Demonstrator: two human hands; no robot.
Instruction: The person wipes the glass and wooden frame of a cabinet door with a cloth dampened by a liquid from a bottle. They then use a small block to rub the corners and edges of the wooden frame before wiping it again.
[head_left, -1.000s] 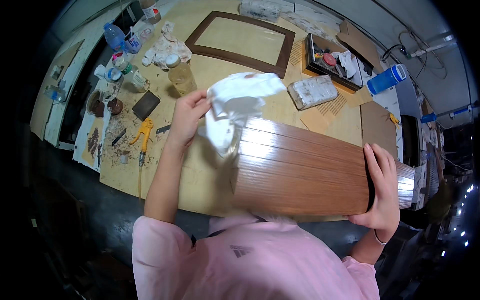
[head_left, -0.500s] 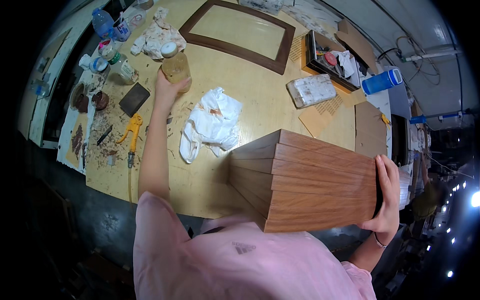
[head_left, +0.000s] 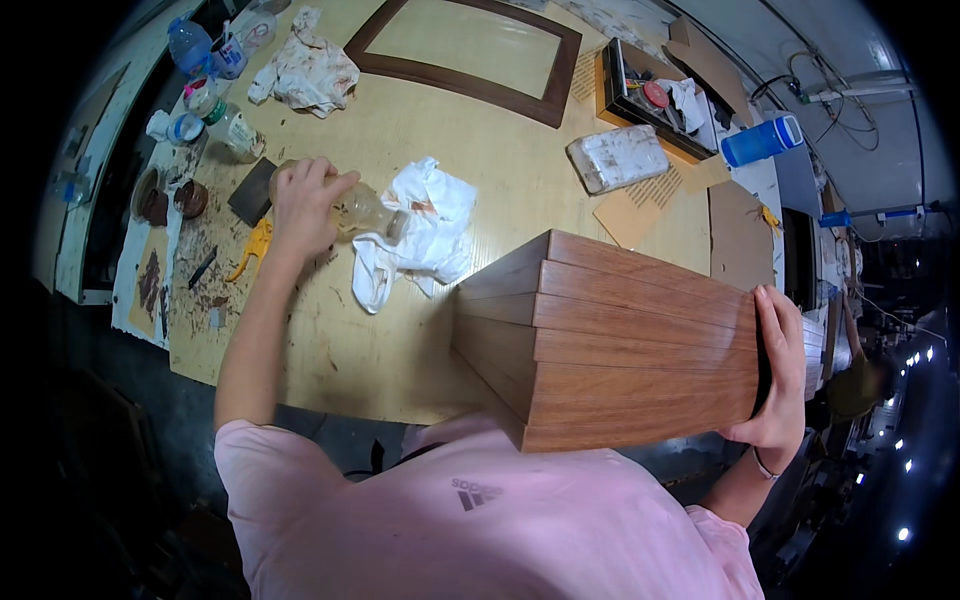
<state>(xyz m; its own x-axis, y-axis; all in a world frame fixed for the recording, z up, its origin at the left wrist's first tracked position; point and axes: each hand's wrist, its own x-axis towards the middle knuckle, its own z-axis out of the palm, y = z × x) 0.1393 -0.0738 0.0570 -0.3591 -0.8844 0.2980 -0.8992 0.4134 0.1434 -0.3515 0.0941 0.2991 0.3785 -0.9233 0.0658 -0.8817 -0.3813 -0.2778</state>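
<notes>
My left hand [head_left: 304, 205] is closed around a clear plastic bottle [head_left: 358, 212] of yellowish liquid. The bottle lies tilted on its side, its neck pointing right over a crumpled white cloth [head_left: 430, 225] with brown stains. Whether a cap is on its mouth is hard to make out. My right hand [head_left: 782, 370] grips the right end of a tapered brown wooden box [head_left: 640, 350] made of plank-like strips, thumb below and fingers over the rim. The box is held against my body at the table's near edge.
A brown wooden frame [head_left: 455, 88] lies at the back. Right of it are an open box of tools [head_left: 655, 100], a wrapped block [head_left: 618, 158] and a blue bottle [head_left: 762, 142]. At left are a dark sanding block [head_left: 252, 192], a yellow air gun [head_left: 252, 248] and a stained rag [head_left: 305, 70].
My left hand has turned the bottle from upright to sideways and brought it nearer, its neck now at the white cloth. My right hand keeps its grip on the wooden box.
</notes>
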